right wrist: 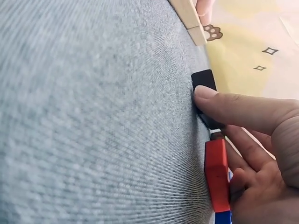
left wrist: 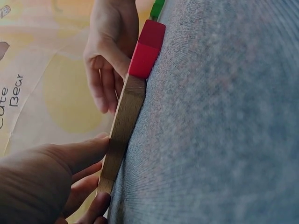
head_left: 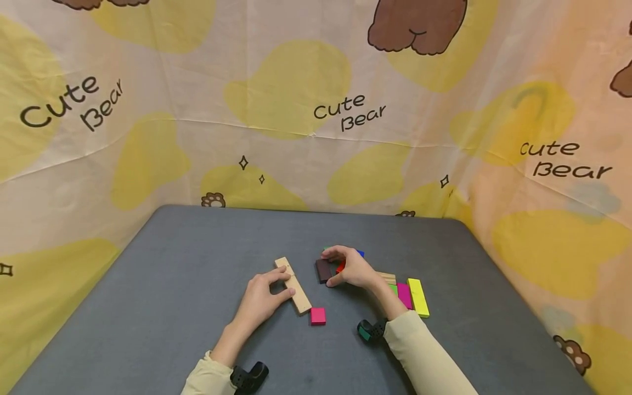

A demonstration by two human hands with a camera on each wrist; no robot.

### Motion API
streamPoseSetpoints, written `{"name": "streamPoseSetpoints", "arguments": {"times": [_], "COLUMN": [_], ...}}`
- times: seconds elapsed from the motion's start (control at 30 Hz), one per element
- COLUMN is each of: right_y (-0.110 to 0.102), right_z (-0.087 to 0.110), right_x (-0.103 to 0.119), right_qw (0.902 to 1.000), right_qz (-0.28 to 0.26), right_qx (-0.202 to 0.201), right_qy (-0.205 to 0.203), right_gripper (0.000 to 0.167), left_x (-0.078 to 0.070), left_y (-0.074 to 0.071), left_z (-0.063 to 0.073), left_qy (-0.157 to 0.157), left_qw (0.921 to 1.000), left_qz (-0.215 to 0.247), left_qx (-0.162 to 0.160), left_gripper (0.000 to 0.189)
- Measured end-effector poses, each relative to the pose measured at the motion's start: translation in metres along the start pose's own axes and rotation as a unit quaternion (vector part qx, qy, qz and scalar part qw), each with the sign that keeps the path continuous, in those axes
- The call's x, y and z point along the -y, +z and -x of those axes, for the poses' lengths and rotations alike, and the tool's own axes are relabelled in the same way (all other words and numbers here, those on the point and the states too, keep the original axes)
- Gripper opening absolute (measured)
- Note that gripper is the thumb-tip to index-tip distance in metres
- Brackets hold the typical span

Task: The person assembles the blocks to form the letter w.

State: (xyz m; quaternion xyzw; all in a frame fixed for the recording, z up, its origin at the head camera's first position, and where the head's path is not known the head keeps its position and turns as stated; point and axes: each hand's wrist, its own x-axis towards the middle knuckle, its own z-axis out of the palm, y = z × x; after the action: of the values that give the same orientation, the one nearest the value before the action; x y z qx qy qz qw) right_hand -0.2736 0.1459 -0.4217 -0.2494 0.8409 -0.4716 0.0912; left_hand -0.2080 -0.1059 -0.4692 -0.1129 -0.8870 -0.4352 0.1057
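Observation:
My left hand [head_left: 263, 297] grips a strip of pale wooden blocks [head_left: 299, 295] lying end to end, thumb on one side and fingers on the other. In the left wrist view, the strip's near end [left wrist: 119, 135] runs up to a pinkish-red block [left wrist: 147, 49], which sits at its corner. To the right, my right hand [head_left: 354, 270] pinches a dark brown block [head_left: 323, 271] between thumb and fingers. The right wrist view has the thumb on this dark block's face [right wrist: 203, 77]. A red block [right wrist: 216, 175] lies beside it, partly behind the hand.
Right of the right hand, a yellow block [head_left: 418, 298], a magenta block [head_left: 404, 295], a green block [head_left: 393, 288] and pale wooden pieces [head_left: 386, 277] lie close together. A blue block [head_left: 361, 253] shows behind that hand. A printed cloth [head_left: 296, 109] hangs around the grey table [head_left: 173, 307].

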Motion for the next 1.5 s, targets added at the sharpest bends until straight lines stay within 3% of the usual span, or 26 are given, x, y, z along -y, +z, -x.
{"name": "streamPoseSetpoints", "arguments": {"times": [0.13, 0.27, 0.43, 0.67, 0.97, 1.17, 1.37, 1.5], "right_y": [0.000, 0.000, 0.001, 0.007, 0.017, 0.024, 0.031, 0.033], "right_z": [0.005, 0.007, 0.017, 0.043, 0.062, 0.063, 0.057, 0.058], "right_x": [0.002, -0.013, -0.018, -0.015, -0.024, -0.024, -0.021, -0.019], "right_qw": [0.9995, 0.9972, 0.9946, 0.9926, 0.9859, 0.9820, 0.9874, 0.9875], "right_qz": [-0.011, -0.045, -0.076, -0.086, -0.106, -0.102, -0.056, -0.083], "right_qx": [-0.026, -0.060, -0.070, -0.078, -0.108, -0.123, -0.121, -0.105], "right_qy": [-0.013, -0.011, -0.002, 0.035, 0.073, 0.100, 0.085, 0.084], "right_gripper": [0.065, 0.069, 0.070, 0.069, 0.068, 0.067, 0.069, 0.069], "left_x": [0.000, 0.000, 0.000, 0.000, 0.001, 0.000, 0.000, 0.001], "left_y": [0.000, 0.000, 0.000, 0.002, 0.002, 0.000, 0.000, 0.000], "left_z": [0.000, 0.001, 0.002, 0.002, 0.001, 0.001, 0.000, 0.001], "left_qy": [0.000, -0.002, 0.003, 0.001, 0.004, 0.004, 0.002, 0.002], "left_qw": [1.0000, 1.0000, 1.0000, 0.9999, 0.9999, 0.9999, 1.0000, 1.0000], "left_qz": [0.001, 0.002, -0.001, 0.012, 0.015, 0.010, -0.001, -0.004], "left_qx": [0.000, 0.001, -0.004, -0.003, -0.001, -0.003, -0.003, -0.003], "left_gripper": [0.035, 0.034, 0.033, 0.033, 0.033, 0.033, 0.035, 0.034]}}
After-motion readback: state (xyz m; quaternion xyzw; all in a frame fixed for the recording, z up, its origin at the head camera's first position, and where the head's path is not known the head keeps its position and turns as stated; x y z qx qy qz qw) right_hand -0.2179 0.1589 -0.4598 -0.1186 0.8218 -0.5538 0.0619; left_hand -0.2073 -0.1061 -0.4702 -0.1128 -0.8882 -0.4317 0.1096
